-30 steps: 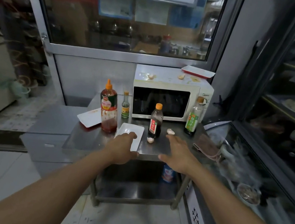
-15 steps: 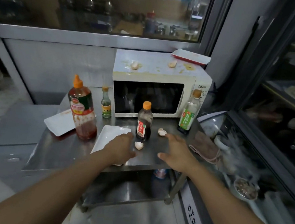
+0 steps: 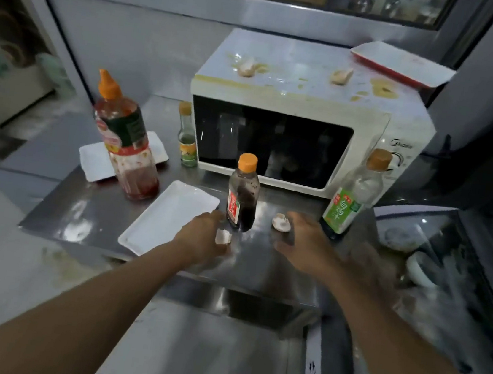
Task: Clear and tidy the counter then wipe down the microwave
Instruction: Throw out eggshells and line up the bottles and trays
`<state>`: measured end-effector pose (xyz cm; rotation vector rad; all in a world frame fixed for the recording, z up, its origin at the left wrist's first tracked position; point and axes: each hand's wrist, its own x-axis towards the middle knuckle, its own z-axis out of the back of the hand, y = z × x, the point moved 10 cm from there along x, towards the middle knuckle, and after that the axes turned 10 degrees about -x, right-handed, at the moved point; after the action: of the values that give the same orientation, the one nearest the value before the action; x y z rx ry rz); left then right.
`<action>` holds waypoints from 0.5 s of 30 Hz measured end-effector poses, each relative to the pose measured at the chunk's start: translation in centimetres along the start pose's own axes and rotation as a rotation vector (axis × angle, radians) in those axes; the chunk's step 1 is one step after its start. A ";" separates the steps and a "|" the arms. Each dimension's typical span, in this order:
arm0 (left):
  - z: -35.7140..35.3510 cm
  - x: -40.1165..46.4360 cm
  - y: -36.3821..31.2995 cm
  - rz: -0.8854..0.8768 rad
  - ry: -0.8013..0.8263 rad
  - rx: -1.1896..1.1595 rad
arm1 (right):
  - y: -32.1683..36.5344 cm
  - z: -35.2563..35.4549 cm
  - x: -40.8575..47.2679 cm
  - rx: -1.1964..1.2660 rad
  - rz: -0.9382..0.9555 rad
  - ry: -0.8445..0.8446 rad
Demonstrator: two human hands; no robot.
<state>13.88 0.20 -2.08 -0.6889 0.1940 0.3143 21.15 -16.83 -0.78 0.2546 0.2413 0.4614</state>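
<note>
Hands: left hand (image 3: 201, 237) loosely curled at small pale food scrap (image 3: 223, 236) on steel tabletop (image 3: 80, 213), grasp unclear; right hand (image 3: 306, 244) released beside second pale scrap (image 3: 281, 222). Scraps look light, soft, probably greasy: pinch sides.

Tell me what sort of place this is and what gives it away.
Probably a small restaurant or food-stall kitchen. A stained white microwave sits on a stainless steel prep table among sauce bottles such as the dark soy sauce bottle, and a glass-fronted display case of dishes stands at the right.
</note>
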 end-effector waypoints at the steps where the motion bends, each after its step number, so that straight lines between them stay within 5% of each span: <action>1: -0.5 0.3 0.4 0.033 -0.011 0.002 | -0.4 -0.4 0.7 0.002 0.025 0.006; 15: -4.4 3.7 4.4 0.216 -0.205 -0.008 | -3.7 -6.2 7.9 -0.062 0.146 0.014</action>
<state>15.50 1.35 -9.08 -0.6402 0.0710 0.5902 27.76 -15.22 -9.01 0.2094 0.2230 0.6146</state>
